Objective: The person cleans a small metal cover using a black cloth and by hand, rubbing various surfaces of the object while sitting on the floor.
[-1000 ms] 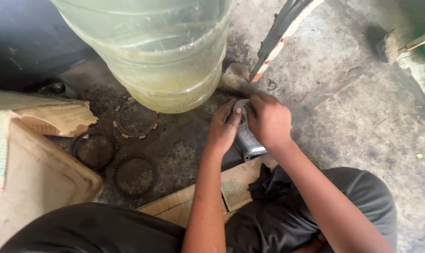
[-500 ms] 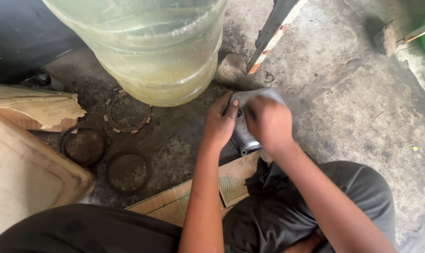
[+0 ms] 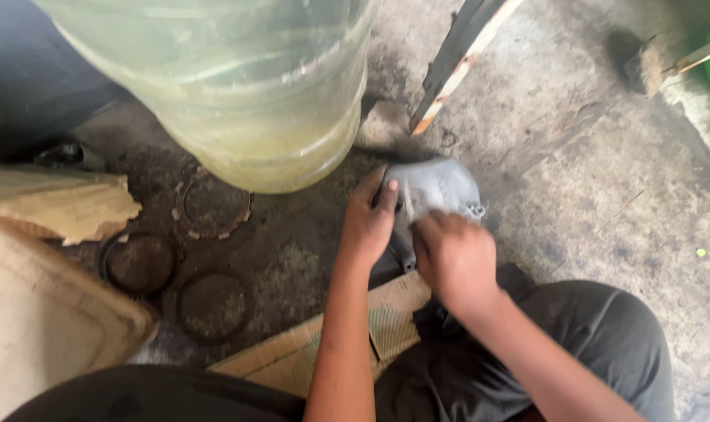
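Cardboard (image 3: 347,344), torn and flattened, lies nearest of all, tucked under the person's dark trousers (image 3: 558,344) where they crouch on the stained concrete floor (image 3: 605,203). Just above it the two forearms reach forward and meet over a grey metal cover (image 3: 437,191), a cast engine-type part that rests on the floor right in front of the knees.

The left hand (image 3: 368,223) clamps the cover's near-left edge, fingers curled over the top and thumb beneath, wrist bent slightly down; it clearly has hold of the part. The right hand (image 3: 453,258) sits lower, knuckles up, blurred, fingers bunched against the cover's near side. Whether it pinches a small tool or rag cannot be told.

Judging by this, the work goes best if the left hand keeps the cover pinned flat so that it cannot skate on the greasy floor, while the right works in short strokes close to the edge.

Further left, three dark round rings (image 3: 140,262) lie well apart from the hands. Beyond them a large translucent water jug (image 3: 238,86) stands, and a slanted metal bar (image 3: 457,62) leans behind the cover.
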